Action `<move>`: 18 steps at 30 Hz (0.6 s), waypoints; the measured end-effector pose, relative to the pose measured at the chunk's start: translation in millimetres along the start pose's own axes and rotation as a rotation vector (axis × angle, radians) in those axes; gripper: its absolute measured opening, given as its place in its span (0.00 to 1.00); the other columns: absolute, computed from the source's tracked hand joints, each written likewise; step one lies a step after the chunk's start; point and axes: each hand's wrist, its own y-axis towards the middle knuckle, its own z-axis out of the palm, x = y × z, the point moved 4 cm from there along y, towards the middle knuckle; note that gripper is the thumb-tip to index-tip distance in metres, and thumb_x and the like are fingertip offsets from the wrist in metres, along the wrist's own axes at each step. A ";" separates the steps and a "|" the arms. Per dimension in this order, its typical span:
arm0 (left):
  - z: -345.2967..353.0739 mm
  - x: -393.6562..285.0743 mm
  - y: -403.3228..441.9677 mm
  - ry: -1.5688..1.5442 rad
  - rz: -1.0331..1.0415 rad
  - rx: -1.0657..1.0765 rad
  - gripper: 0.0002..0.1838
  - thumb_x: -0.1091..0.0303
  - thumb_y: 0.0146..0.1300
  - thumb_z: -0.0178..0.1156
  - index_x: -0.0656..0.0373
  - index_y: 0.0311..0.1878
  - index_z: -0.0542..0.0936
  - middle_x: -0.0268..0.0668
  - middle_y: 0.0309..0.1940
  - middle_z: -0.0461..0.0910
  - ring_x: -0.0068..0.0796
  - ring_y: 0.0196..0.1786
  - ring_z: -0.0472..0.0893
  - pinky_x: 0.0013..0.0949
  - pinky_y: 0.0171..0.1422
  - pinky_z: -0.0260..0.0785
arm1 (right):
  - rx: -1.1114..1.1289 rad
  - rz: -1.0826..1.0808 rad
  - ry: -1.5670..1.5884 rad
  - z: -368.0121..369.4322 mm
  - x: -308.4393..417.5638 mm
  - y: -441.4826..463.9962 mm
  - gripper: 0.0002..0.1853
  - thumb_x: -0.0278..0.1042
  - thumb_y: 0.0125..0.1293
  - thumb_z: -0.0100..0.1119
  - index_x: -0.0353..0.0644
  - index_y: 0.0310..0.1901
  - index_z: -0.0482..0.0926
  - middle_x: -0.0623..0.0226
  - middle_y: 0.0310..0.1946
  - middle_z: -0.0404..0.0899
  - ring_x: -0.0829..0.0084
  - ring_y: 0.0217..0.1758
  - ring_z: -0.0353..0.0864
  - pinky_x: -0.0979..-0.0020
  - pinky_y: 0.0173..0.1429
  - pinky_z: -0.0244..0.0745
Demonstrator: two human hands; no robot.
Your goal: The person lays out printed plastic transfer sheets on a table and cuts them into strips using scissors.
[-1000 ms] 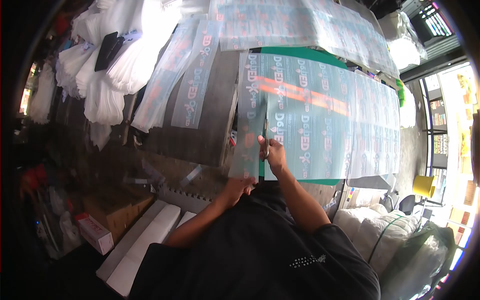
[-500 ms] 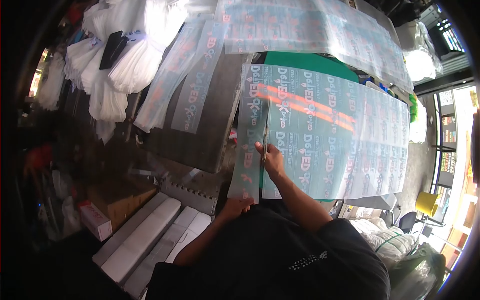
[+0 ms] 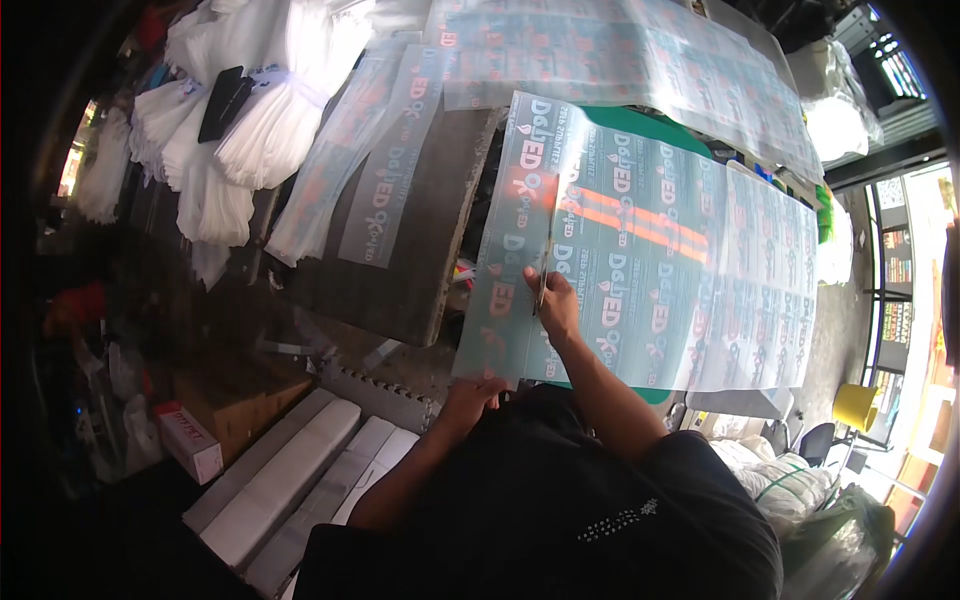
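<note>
A translucent sheet [image 3: 620,270] printed with repeated lettering lies over a green mat [image 3: 650,128]. My right hand [image 3: 558,305] is closed on scissors [image 3: 543,290], whose blades point away from me along the sheet's left part. The left strip of the sheet rises at its far end. My left hand [image 3: 477,400] pinches the near edge of that strip, close to my body. More printed sheets [image 3: 600,50] lie beyond the mat, and cut strips [image 3: 390,170] rest on the dark table [image 3: 415,260] to the left.
Bundles of white material [image 3: 260,130] with a black object [image 3: 226,104] on them stand at the upper left. Long white boxes [image 3: 285,480] and a brown carton [image 3: 240,400] are at the lower left. White sacks [image 3: 785,480] and a yellow chair [image 3: 856,404] are at the right.
The far end of the left strip has lifted and shifted right. My right hand with the scissors has moved slightly right. The left hand still holds the near edge.
</note>
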 end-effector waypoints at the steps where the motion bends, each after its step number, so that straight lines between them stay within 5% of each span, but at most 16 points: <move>1: -0.5 5.5 2.3 0.004 0.000 0.004 0.14 0.62 0.63 0.59 0.61 0.25 0.75 0.31 0.17 0.71 0.20 0.22 0.71 0.27 0.29 0.63 | 0.014 0.019 0.023 0.3 2.0 2.3 0.29 0.61 0.59 0.60 0.33 0.31 0.77 0.68 0.18 0.73 0.79 0.23 0.72 0.75 0.28 0.66; 12: -6.4 11.4 4.2 -0.279 0.017 -0.044 0.10 0.65 0.62 0.60 0.59 0.28 0.76 0.29 0.18 0.69 0.20 0.22 0.69 0.28 0.30 0.63 | 0.166 0.113 0.243 8.6 7.7 17.2 0.27 0.60 0.59 0.60 0.38 0.27 0.73 0.69 0.17 0.71 0.77 0.20 0.71 0.75 0.25 0.64; 18: -3.4 18.6 12.6 -0.250 0.059 0.063 0.08 0.64 0.65 0.58 0.55 0.35 0.71 0.29 0.20 0.66 0.21 0.22 0.67 0.29 0.32 0.64 | 0.119 0.045 0.159 7.5 0.3 25.7 0.32 0.63 0.56 0.62 0.31 0.33 0.78 0.67 0.19 0.75 0.76 0.22 0.75 0.74 0.28 0.69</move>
